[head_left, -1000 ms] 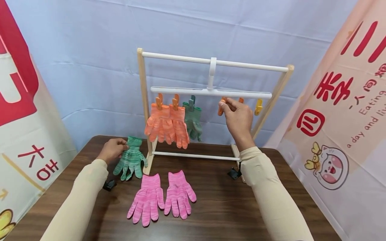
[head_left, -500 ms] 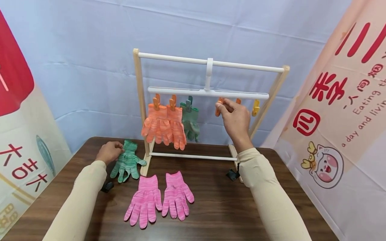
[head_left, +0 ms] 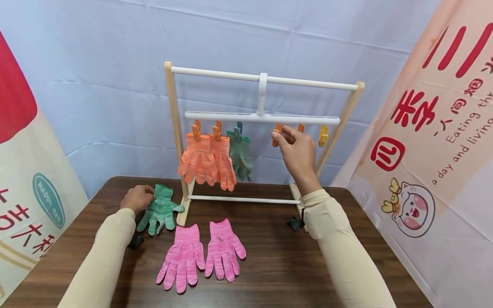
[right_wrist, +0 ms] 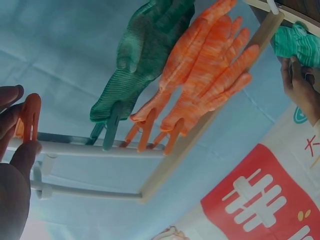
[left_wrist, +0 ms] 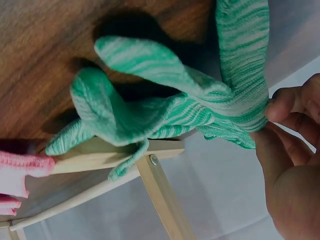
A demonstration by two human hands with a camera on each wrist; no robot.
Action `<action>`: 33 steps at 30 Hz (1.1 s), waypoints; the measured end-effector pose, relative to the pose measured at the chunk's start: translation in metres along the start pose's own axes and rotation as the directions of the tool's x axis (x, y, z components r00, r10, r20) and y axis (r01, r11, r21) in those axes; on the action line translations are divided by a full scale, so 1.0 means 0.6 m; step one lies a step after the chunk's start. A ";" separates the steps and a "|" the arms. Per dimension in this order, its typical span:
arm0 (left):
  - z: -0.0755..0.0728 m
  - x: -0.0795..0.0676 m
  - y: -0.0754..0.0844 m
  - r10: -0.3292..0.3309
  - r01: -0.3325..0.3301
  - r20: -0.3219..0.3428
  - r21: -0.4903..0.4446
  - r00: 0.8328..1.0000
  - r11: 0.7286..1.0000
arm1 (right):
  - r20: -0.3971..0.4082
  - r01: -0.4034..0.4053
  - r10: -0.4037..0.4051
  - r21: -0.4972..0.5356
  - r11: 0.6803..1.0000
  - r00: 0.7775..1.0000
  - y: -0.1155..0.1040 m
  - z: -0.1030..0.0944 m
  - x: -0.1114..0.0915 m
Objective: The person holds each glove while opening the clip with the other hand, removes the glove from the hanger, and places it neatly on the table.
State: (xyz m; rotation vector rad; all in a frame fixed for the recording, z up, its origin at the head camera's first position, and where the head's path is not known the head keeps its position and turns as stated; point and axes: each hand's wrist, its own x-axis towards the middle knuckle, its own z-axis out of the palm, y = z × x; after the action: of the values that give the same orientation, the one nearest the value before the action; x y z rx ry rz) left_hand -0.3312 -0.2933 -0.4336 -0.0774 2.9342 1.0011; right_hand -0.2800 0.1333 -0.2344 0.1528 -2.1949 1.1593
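My left hand [head_left: 137, 199] pinches a green striped knit glove [head_left: 159, 209] near its cuff, at the table's left. In the left wrist view, thumb and fingertips meet at the glove's edge [left_wrist: 250, 107] while its fingers droop toward the wood. Up at the white hanger [head_left: 231, 116], my right hand [head_left: 299, 152] pinches an orange clothespin [right_wrist: 31, 117] between thumb and fingers. No glove hangs from that clothespin. Left of it, two orange gloves [head_left: 200, 160] and a darker green glove [head_left: 240, 156] hang from clothespins. Two pink gloves [head_left: 182, 261] lie flat on the table, fingers toward me.
The hanger hooks over the top rod of a wooden rack [head_left: 174, 107] on the dark table [head_left: 269, 265]. Another orange clothespin [head_left: 301, 128] and a yellow clothespin [head_left: 323, 136] hang to the right. A pale cloth [head_left: 115, 85] stands behind, with printed banners at both sides.
The left hand and the green glove have come slightly down, nearer the tabletop. The right hand stays on the same orange clothespin. The head view has shifted a little.
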 end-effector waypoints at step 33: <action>-0.005 -0.020 -0.001 -0.001 0.000 0.002 0.096 1.000 0.995 | 0.028 -0.028 0.026 0.050 0.998 0.999 0.016 -0.009 -0.005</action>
State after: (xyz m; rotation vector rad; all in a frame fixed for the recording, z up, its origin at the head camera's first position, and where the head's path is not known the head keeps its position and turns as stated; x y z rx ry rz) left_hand -0.3193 -0.2954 -0.4307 -0.0739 2.9745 0.8571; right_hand -0.2790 0.1426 -0.2408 0.1621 -2.1984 1.2352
